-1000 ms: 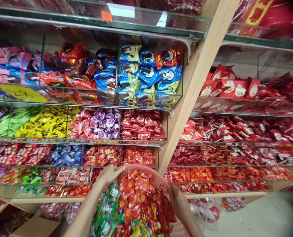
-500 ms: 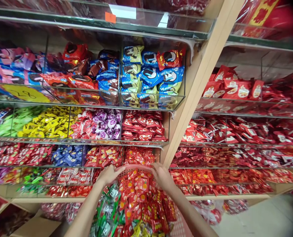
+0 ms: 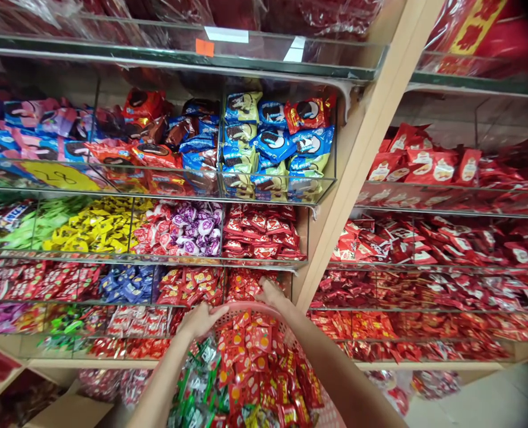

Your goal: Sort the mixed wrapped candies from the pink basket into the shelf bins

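Note:
A pink plastic basket [image 3: 332, 414] is full of wrapped sweets: red packets with orange dots [image 3: 246, 351], green packets [image 3: 196, 380] and a few yellow ones. Its far rim is gripped by my left hand [image 3: 199, 320], thumb laid along the edge. Off the rim, my right hand [image 3: 272, 292] reaches over the basket to a shelf compartment of red dotted packets [image 3: 241, 284]. Its fingers look parted at those packets, with nothing visible in them; the fingertips are partly hard to make out.
Glass-fronted shelves hold blue cookie packs [image 3: 272, 142], yellow sweets [image 3: 94, 226], purple-and-white sweets [image 3: 196, 226] and blue packets [image 3: 127, 283]. A slanting wooden post [image 3: 366, 142] separates red packets [image 3: 428, 163] on the right. Lower left lies a cardboard box [image 3: 70, 409].
My right hand has let go of the basket rim and moved up and forward to the red packets. My left hand still grips the rim. The view has shifted slightly.

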